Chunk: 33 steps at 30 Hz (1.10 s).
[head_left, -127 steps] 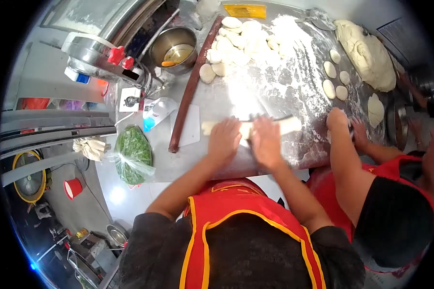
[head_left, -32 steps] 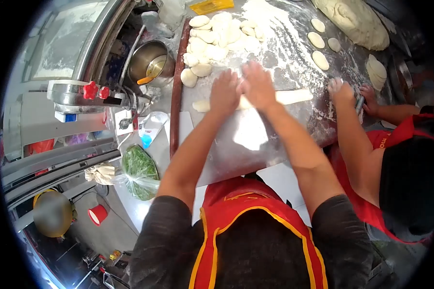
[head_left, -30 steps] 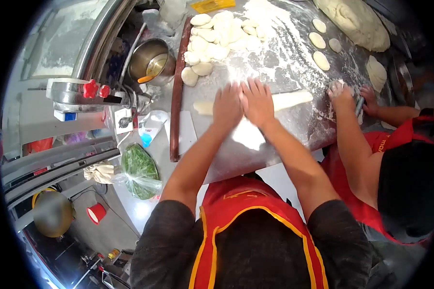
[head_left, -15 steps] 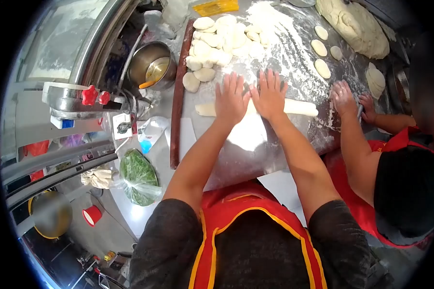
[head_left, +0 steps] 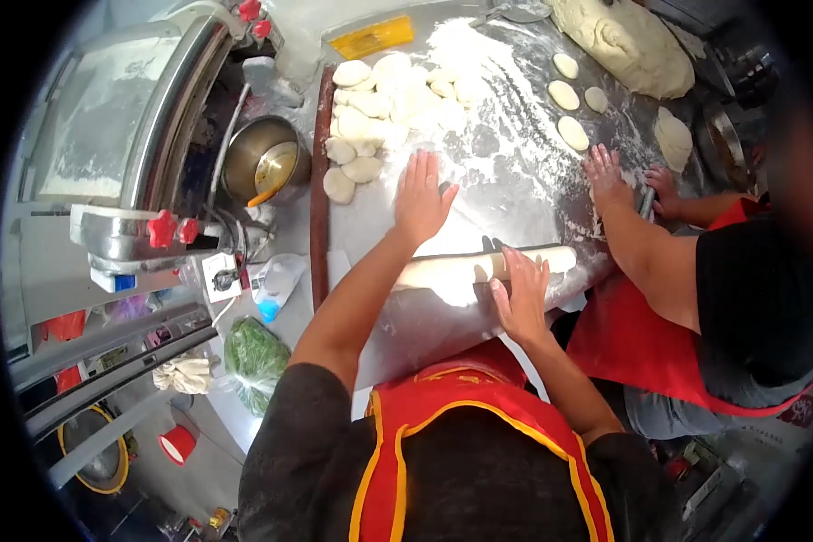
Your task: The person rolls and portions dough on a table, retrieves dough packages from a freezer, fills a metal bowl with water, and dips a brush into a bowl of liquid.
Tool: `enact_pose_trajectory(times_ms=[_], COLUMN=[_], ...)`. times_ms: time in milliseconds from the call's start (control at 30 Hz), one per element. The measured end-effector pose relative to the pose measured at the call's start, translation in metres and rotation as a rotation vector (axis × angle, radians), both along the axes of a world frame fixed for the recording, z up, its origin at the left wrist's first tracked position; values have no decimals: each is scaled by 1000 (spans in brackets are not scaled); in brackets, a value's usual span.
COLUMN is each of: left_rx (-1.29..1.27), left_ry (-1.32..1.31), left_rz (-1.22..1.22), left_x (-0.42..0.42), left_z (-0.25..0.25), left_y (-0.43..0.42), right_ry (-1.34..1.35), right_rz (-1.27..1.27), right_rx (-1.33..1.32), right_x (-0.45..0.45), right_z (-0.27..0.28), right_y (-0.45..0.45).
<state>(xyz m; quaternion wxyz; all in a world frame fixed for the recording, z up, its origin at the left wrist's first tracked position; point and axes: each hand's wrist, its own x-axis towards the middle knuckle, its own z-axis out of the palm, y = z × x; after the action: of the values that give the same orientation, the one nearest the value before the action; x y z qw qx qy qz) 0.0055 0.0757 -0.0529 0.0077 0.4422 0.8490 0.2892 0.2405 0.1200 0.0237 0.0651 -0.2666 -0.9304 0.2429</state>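
Observation:
A long roll of dough [head_left: 456,270] lies across the metal worktable near its front edge. My right hand [head_left: 524,294] is open at the roll's right half, its fingers reaching over the dough. Farther up the table, my left hand [head_left: 420,203] is open with fingers stretched, over the floured surface and apart from the roll; my left forearm passes over the roll's left end. Beyond my left hand is a cluster of round dough pieces [head_left: 366,104], dusted with flour.
A dark red wooden bar [head_left: 320,217] edges the table's left side, beside a metal pot [head_left: 266,163]. Flattened dough rounds [head_left: 565,96] and a large dough mass [head_left: 625,45] lie at the back right. A co-worker's hands [head_left: 608,176] work close on my right.
The dough roll has come closer to my body, with my right hand drawn back along with it. My left hand has left the roll and is now beyond it. The camera view has shifted.

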Motion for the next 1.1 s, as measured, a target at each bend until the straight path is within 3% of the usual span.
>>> enact_pose_trajectory(times_ms=[67, 133, 167, 233, 267, 300, 367, 433, 533, 600, 667, 767, 867, 900, 1000, 1067, 1100], left_rx=[-71, -313, -263, -400, -371, -247, -298, -86, -90, -8, -2, 11, 13, 12, -21, -21, -14], left_ry=[65, 116, 89, 55, -165, -242, -362, -519, -240, -202, -176, -143, -118, -113, -147, -158, -164], left_rz=[54, -65, -244, -609, -695, -677, -860, -291, -67, 68, 86, 139, 193, 211, 288, 285, 278], left_x=[5, 30, 46, 76, 84, 88, 60, 49, 10, -4, -15, -16, -7, -4, 3, 0, -3], left_z=[-19, -14, -11, -1, 13, 20, 6, 25, 21, 29, 22, 9, 3, 2, -2, -1, -1], left_y=[34, 59, 62, 50, 34, 10, -15, -43, -47, -30, -10, 11, 13, 10, -5, -14, -16], right_ry=[48, 119, 183, 233, 231, 221, 142, -4, -268, -165, -130, -99, 16, 39, -180, -164, -210], right_rz=[-50, -62, -78, -118, -151, -209, -323, -415, -74, 334, 827, 510, -29, -95, -125, 16, 218], right_rx=[-44, -91, -102, -98, -78, -66, -2, 114, 255, 323, 7, 99, 132, 102, 132, 204, 214], right_x=[1, -4, -11, -28, -41, -54, -85, -112, -142, -128, -98, -112, -157, -172, -219, -213, -200], right_z=[2, -4, -9, -22, -33, -46, -69, -79, -79, -96, -68, -59, -77, -82, -90, -99, -88], right_y=[7, 33, 49, 90, 113, 134, 168, 189, 140, 88, 67, 89, 155, 170, 154, 109, 85])
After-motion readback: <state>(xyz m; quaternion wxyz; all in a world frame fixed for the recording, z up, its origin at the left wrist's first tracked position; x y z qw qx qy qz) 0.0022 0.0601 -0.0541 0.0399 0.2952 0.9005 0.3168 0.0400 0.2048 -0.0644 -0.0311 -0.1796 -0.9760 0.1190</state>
